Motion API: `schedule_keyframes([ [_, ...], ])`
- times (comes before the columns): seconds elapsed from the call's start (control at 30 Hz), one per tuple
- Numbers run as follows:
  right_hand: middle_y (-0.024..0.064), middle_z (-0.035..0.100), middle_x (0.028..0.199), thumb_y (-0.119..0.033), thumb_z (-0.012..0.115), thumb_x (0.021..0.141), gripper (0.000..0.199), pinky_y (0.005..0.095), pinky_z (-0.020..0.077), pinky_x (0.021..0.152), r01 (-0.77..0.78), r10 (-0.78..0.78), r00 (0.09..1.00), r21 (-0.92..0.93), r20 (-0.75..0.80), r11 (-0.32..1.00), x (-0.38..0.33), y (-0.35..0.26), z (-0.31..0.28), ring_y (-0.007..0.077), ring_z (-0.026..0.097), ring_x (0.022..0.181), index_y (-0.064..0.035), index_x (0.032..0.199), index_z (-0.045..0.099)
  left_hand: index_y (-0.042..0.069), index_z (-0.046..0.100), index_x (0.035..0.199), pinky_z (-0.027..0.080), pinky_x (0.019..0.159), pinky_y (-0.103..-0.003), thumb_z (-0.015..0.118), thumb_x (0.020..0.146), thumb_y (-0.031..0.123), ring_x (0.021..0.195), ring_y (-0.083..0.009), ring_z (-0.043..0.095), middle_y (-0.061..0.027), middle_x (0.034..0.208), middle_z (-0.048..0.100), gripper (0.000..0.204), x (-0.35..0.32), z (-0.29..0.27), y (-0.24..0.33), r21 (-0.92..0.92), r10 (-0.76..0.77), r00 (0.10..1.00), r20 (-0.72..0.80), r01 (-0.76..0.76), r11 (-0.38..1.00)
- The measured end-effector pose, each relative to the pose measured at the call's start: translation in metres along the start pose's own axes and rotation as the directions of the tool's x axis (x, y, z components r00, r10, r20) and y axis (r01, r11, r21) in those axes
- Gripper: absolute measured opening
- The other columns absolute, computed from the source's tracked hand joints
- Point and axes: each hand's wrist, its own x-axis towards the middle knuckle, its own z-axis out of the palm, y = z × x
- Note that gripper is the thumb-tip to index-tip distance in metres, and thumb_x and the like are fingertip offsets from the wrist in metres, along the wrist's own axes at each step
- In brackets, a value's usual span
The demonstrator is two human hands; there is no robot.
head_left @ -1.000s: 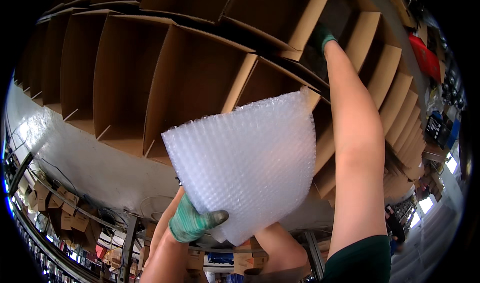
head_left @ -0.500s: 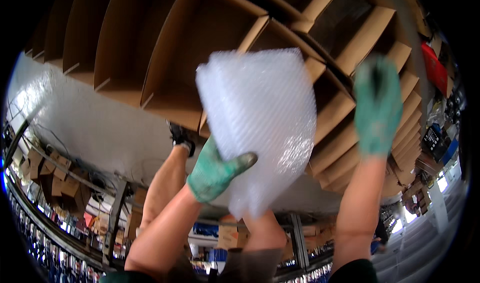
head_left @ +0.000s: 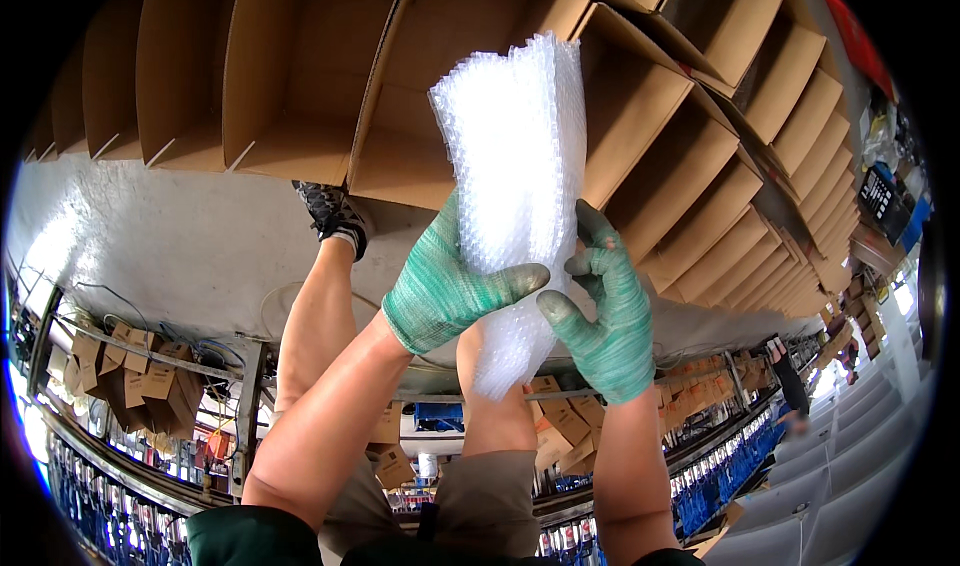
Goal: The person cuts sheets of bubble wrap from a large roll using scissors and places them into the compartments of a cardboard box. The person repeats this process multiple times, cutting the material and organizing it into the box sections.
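Note:
A sheaf of clear bubble wrap [head_left: 520, 156] stands in front of me, its top end raised over the open cardboard boxes. My left hand [head_left: 450, 286], in a green knitted glove with dark fingertips, is closed on its left side, the thumb pressed across the front. On the right side, my right hand [head_left: 607, 316] wears a matching glove. Its bent fingers hold the wrap's edge, with the thumb over the lower front; the wrap partly hides the grip. The nearest open cardboard box [head_left: 400, 171] lies just behind the wrap's left side.
Rows of open cardboard boxes [head_left: 690, 196] run across the far side and off to the right. Below them is a grey floor [head_left: 210, 216], where my shoe [head_left: 330, 211] rests. Folded cartons [head_left: 150, 381] and a metal rack frame [head_left: 252, 406] stand at the lower left.
My right hand has come back from over the boxes at the right to the edge of the bubble wrap. The wrap has turned more upright, still in my left hand.

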Motion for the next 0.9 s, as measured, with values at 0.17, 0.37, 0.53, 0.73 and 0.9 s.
schedule_keyframes([
  [0.17, 0.0247, 0.046, 0.152, -0.015, 0.078, 0.089, 0.030, 0.0412, 0.0478, 0.107, 0.027, -0.027, 1.000, 0.192, -0.002, 0.981, -0.008, 0.009, -0.007, 0.0327, 0.051, 0.137, -0.0001, 0.106, 0.058, 0.001, 0.039, 0.149, 0.042, 0.110, -0.038, 0.087, 0.079, 0.012, 0.129, -0.0194, 0.052, -0.0104, 0.138, 0.057, 0.086, -0.007, 0.007, -0.002, 0.037, 0.006, 1.000, -0.022, -0.005, 0.999],
  [0.37, 0.0284, 0.050, 0.148, -0.016, 0.068, 0.097, 0.023, 0.0393, 0.0481, 0.105, 0.124, -0.124, 0.992, 0.061, 0.002, 0.990, -0.013, 0.009, -0.011, 0.0322, 0.055, 0.133, 0.0026, 0.107, 0.059, 0.000, 0.036, 0.151, 0.043, 0.109, -0.037, 0.082, 0.081, 0.009, 0.128, -0.0193, 0.052, -0.0111, 0.138, 0.057, 0.084, -0.011, 0.010, -0.013, 0.047, 0.067, 0.996, -0.051, -0.065, 0.997],
  [0.53, 0.0251, 0.055, 0.144, -0.008, 0.064, 0.097, 0.012, 0.0356, 0.0519, 0.097, 0.127, -0.131, 0.991, -0.153, -0.021, 0.980, -0.016, 0.005, -0.011, 0.0317, 0.061, 0.127, 0.0017, 0.103, 0.060, 0.001, 0.036, 0.149, 0.045, 0.107, -0.036, 0.081, 0.081, 0.010, 0.125, -0.0191, 0.054, -0.0115, 0.135, 0.057, 0.082, -0.011, 0.020, -0.025, 0.074, 0.135, 0.988, -0.076, -0.130, 0.989],
  [0.73, 0.0203, 0.059, 0.141, -0.001, 0.065, 0.088, 0.026, 0.0357, 0.0570, 0.087, 0.115, -0.192, 0.963, -0.354, -0.189, 0.928, -0.016, 0.001, 0.019, 0.0283, 0.069, 0.105, -0.0027, 0.113, 0.058, 0.000, 0.041, 0.142, 0.050, 0.099, -0.034, 0.078, 0.082, 0.010, 0.116, -0.0192, 0.060, -0.0143, 0.127, 0.062, 0.071, -0.008, 0.023, -0.038, 0.168, 0.199, 0.965, -0.169, -0.170, 0.971],
  [0.9, 0.0199, 0.062, 0.131, -0.004, 0.061, 0.090, 0.031, 0.0367, 0.0578, 0.085, -0.090, -0.019, 0.955, -0.354, -0.294, 0.931, -0.017, -0.011, 0.029, 0.0271, 0.067, 0.098, -0.0037, 0.120, 0.054, -0.001, 0.047, 0.138, 0.052, 0.095, -0.035, 0.074, 0.082, 0.006, 0.107, -0.0194, 0.064, -0.0149, 0.115, 0.068, 0.063, -0.012, 0.028, -0.042, 0.323, 0.318, 0.925, -0.209, -0.241, 0.915],
])
